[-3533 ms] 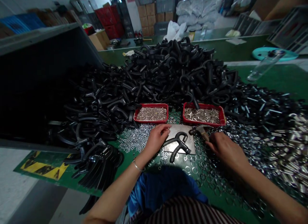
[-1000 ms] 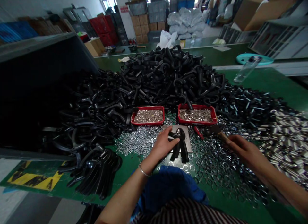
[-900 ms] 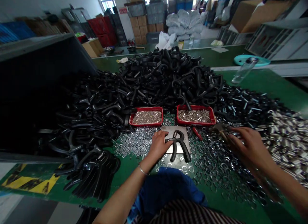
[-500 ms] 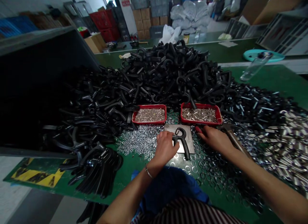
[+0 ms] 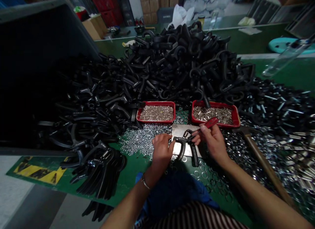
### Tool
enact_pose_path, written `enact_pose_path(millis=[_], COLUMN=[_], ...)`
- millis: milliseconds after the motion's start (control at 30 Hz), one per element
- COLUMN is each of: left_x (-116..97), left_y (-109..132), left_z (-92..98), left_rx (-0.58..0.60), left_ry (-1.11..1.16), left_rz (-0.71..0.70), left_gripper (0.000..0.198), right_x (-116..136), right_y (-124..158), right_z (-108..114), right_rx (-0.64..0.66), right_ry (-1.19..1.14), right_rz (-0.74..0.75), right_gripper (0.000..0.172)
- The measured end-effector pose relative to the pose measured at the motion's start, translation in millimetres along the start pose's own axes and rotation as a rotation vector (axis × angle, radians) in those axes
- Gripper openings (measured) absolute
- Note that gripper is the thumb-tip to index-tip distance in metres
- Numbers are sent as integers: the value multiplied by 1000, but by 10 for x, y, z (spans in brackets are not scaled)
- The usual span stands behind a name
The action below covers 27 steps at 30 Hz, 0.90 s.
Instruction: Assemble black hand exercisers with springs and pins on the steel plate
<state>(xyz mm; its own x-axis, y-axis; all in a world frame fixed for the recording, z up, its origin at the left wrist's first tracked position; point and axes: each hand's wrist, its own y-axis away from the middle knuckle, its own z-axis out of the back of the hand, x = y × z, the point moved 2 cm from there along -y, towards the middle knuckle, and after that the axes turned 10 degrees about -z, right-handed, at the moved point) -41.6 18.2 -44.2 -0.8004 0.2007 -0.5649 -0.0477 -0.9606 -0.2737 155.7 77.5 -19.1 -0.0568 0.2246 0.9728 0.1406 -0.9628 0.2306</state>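
Observation:
My left hand [image 5: 162, 150] pinches the left end of a black plastic part [image 5: 181, 147] with a small spring, which lies over a metal plate [image 5: 176, 130]. In my right hand [image 5: 213, 140] is a red-handled tool [image 5: 211, 122], its thin tip pointing down-left at the part. The tip itself is hard to make out against the black plastic. Two red trays stand just behind the plate: the left tray [image 5: 156, 121] holds tiny metal pieces, the right tray [image 5: 235, 117] small pins.
A large heap of black parts [image 5: 167, 68] rises behind the trays. Small nuts [image 5: 137, 140] lie left of the plate. A hammer [image 5: 265, 163] rests at the right among rings and metal sleeves. Stacked black handles [image 5: 100, 173] sit at the front left, beside a dark bin [image 5: 36, 153].
My right hand has picked up the red-handled tool and moved in over the black part. The part has turned, with a second curved arm now showing. The view has tilted down.

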Motion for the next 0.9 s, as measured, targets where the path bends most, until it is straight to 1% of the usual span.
enact_pose_path(millis=[67,133,200,300,367,433,500,533,600,667,767,900], left_x=[-9,-22,-24,-9,-14,-49,-101,-125,-153,-160,-163,-163], left_y=[17,27,34,42,45,39,18,1,-36,-68,-86,-75], left_z=[1,-17,-39,-60,-61,-60,-66,-71,-79,-80,-83,-106], left_rx=[3,-20,-49,-52,-55,-51,-8,32,108,153,150,127], left_ry=[-21,-10,6,17,14,16,34,45,59,56,45,45], left_rz=[28,34,34,34,26,-25,-105,-135,-146,-122,-103,-88], left_gripper=[14,10,7,6,8,20,36,39,37,35,41,40], right_x=[-138,-228,-264,-245,-213,-184,-168,-166,-172,-181,-188,-172], right_y=[-24,-39,-43,-44,-49,-53,-53,-52,-51,-54,-57,-46], right_z=[-95,-136,-138,-104,-68,-28,-4,0,-7,-22,-39,-45], right_rx=[-44,-77,-95,-76,-54,-56,-73,-78,-81,-74,-56,-31], right_ry=[-37,-63,-101,-122,-97,-57,7,44,102,130,136,111], right_rz=[3,7,13,6,-11,-14,-4,-1,2,2,-3,-6], right_gripper=[32,31,30,29,30,31,31,31,31,32,33,30])
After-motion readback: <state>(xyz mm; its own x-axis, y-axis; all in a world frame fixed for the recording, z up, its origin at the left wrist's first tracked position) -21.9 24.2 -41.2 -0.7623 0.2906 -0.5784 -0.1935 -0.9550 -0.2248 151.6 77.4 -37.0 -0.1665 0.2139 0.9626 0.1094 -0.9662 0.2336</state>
